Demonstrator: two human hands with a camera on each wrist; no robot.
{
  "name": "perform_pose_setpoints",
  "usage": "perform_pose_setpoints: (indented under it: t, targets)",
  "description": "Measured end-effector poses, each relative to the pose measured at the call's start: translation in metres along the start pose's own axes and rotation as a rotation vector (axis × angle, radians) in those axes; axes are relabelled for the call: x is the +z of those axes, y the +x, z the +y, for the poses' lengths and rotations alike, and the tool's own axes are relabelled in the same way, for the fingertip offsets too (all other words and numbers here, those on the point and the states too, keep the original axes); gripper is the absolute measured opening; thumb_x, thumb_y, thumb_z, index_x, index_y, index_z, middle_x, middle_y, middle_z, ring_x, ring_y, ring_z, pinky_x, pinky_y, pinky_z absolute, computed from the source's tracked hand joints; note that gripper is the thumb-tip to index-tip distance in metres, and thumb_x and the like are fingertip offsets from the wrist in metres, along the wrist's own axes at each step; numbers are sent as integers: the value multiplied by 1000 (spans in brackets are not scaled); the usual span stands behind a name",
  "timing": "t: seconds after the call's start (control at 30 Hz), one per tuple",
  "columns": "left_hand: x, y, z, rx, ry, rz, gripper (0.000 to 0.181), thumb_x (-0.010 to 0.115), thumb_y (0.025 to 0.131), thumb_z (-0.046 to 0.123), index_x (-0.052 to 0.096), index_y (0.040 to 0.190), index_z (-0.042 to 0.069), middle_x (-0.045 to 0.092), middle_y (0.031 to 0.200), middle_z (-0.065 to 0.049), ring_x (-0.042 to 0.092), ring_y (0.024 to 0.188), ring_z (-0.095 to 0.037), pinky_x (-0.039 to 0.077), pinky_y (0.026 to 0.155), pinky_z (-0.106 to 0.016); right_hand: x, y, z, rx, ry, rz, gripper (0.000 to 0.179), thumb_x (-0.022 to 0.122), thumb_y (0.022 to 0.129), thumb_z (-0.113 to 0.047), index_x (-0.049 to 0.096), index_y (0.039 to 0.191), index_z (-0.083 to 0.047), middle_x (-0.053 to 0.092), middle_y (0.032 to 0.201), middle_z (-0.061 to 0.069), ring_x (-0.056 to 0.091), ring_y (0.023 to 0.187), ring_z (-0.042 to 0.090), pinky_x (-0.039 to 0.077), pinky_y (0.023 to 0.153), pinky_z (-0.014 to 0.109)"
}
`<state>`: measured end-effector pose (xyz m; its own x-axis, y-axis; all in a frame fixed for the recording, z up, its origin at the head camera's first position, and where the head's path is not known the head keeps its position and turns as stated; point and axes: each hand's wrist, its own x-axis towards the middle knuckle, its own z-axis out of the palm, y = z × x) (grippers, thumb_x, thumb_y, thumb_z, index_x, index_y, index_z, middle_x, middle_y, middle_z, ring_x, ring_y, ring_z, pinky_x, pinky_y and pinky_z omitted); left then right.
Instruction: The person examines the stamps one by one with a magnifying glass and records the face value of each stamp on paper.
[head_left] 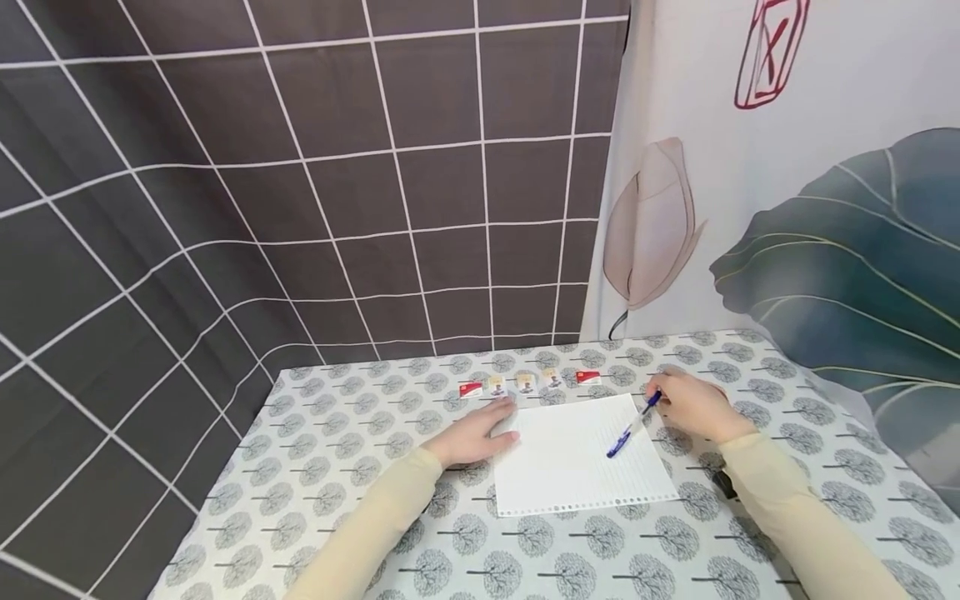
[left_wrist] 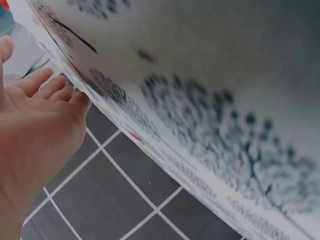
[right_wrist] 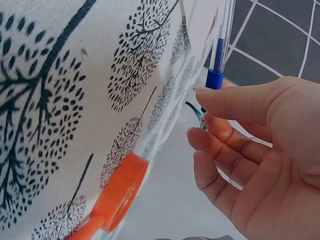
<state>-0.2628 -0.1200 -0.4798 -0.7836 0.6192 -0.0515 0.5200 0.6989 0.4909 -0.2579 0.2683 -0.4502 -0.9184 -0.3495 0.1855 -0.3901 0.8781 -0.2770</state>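
Observation:
A white sheet of lined paper (head_left: 570,467) with a row of punched holes along its near edge lies on the table. My left hand (head_left: 472,435) rests at the paper's left edge, thumb on the sheet and fingers extended; the left wrist view shows the hand (left_wrist: 40,120) from the palm side. Above the paper's right edge, my right hand (head_left: 690,404) pinches a blue pen (head_left: 621,442) near one end. In the right wrist view the thumb and fingertips meet at the blue grip of the clear-barrelled pen (right_wrist: 215,77), the other fingers curling below.
Behind the paper stands a row of small cards: red-and-white ones (head_left: 470,389) (head_left: 588,378) at the ends, portrait cards (head_left: 526,384) between. An orange ring-shaped object (right_wrist: 120,192) lies on the tree-print tablecloth (head_left: 337,467). A dark object (head_left: 723,484) shows beside the right sleeve.

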Motion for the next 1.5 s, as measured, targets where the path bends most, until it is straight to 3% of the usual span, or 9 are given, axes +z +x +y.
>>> perform_pose_setpoints:
  t: [0.27, 0.53, 0.67, 1.07, 1.37, 1.5]
  targets:
    - [0, -17, 12, 14, 71, -6, 74, 53, 101, 49, 35, 156, 3, 28, 164, -12, 23, 152, -27, 20, 124, -42, -6, -1, -3, -27, 7, 12, 20, 68, 81, 10, 69, 93, -5, 61, 99, 9, 64, 83, 26, 59, 72, 48]
    - [-1, -26, 21, -42, 187, 4, 77, 55, 100, 51, 36, 155, 0, 27, 164, -14, 24, 151, -28, 23, 123, -43, -7, 3, -16, -156, -10, 49, 17, 67, 82, 12, 69, 91, -2, 59, 92, 5, 63, 80, 21, 58, 68, 35]
    - [-1, -26, 21, -69, 216, 3, 80, 55, 99, 54, 34, 156, 1, 26, 164, -13, 25, 151, -28, 24, 122, -43, -6, 5, -20, -152, 6, 24, 16, 68, 83, 11, 66, 91, -2, 59, 92, 7, 62, 78, 21, 56, 63, 31]
    - [2, -21, 16, -87, 212, -7, 83, 56, 98, 56, 35, 155, -1, 28, 164, -15, 28, 150, -30, 26, 122, -43, 1, 4, -23, -195, -39, 37, 21, 69, 86, 13, 61, 90, -6, 57, 86, 3, 63, 79, 24, 57, 65, 35]
    - [3, -23, 19, -100, 182, -10, 83, 57, 98, 54, 35, 155, -2, 27, 164, -15, 27, 150, -30, 25, 122, -43, 4, 9, -36, -160, 56, 95, 18, 69, 88, 9, 62, 103, 1, 64, 96, 12, 67, 88, 33, 59, 76, 46]
    - [2, -22, 18, -97, 187, -7, 83, 57, 98, 54, 34, 154, -2, 27, 164, -15, 27, 150, -30, 26, 122, -43, 9, 14, -39, -150, 133, 112, 18, 68, 90, 5, 62, 107, 3, 65, 98, 13, 65, 90, 31, 58, 79, 47]
